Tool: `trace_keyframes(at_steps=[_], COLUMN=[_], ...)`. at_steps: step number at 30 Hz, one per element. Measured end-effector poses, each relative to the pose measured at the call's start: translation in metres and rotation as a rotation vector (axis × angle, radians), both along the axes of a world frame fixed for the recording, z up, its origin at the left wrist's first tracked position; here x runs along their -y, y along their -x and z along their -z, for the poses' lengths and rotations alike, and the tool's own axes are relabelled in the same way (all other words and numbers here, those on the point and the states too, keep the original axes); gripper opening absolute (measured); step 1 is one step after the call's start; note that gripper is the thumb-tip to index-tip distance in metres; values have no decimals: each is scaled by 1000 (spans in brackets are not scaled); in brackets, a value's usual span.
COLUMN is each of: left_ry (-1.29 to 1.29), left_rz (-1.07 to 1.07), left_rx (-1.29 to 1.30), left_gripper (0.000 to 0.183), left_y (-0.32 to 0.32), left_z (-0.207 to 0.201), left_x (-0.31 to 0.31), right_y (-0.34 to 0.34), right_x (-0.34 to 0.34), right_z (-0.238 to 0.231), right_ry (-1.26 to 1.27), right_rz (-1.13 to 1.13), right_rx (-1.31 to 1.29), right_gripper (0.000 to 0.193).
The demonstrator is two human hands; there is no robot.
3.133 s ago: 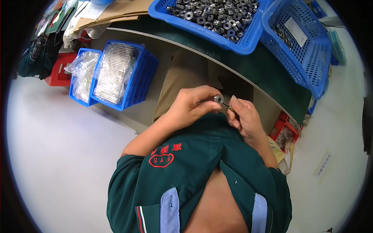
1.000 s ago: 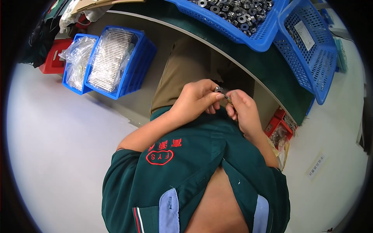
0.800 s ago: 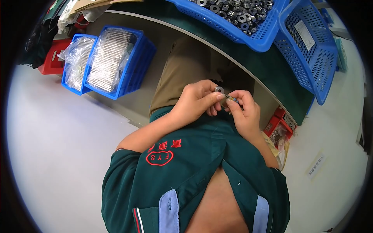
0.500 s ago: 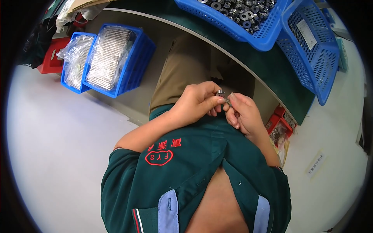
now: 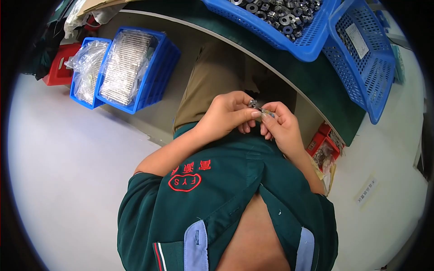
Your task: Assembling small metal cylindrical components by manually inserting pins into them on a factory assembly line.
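Note:
My left hand (image 5: 229, 114) pinches a small shiny metal ring (image 5: 253, 104) between thumb and fingers, above my lap. Close against it, my right hand (image 5: 283, 125) is closed around a small piece (image 5: 268, 113) of greyish, partly yellowish look, mostly hidden by the fingertips. The two hands meet at the ring, and whether the small piece touches the ring is too fine to tell. Beyond the hands, a blue plastic basket (image 5: 253, 23) on the green table holds many similar metal rings (image 5: 285, 20).
A second blue perforated basket (image 5: 361, 67) leans at the right end of the green table (image 5: 181, 21). Blue bins (image 5: 156, 74) with plastic-wrapped metal parts (image 5: 125, 63) stand at left, beside a red box (image 5: 61, 65). Red bins (image 5: 323, 149) with small parts sit below the table at right.
The metal ring has turned, so its open face shows more. The fingers of my right hand have shifted up slightly and the small piece between them shows differently.

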State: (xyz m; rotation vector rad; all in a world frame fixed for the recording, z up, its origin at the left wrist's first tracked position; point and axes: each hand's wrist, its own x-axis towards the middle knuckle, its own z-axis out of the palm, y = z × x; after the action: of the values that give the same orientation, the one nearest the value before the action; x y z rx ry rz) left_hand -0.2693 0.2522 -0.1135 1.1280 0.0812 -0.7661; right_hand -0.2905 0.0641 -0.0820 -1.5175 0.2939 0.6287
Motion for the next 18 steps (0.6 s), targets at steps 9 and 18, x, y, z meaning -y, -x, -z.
trace_keyframes(at_steps=[9, 18], left_ry=[81, 156], left_rz=[17, -69], left_rx=[-66, -55], left_gripper=[21, 18], left_y=[-5, 0], left_z=[-2, -1], left_x=[-4, -3], right_y=[0, 2], right_x=[-2, -3], right_z=[-5, -3], right_ry=[176, 301], right_rz=[-76, -81], right_rx=[216, 537], right_gripper=[14, 14])
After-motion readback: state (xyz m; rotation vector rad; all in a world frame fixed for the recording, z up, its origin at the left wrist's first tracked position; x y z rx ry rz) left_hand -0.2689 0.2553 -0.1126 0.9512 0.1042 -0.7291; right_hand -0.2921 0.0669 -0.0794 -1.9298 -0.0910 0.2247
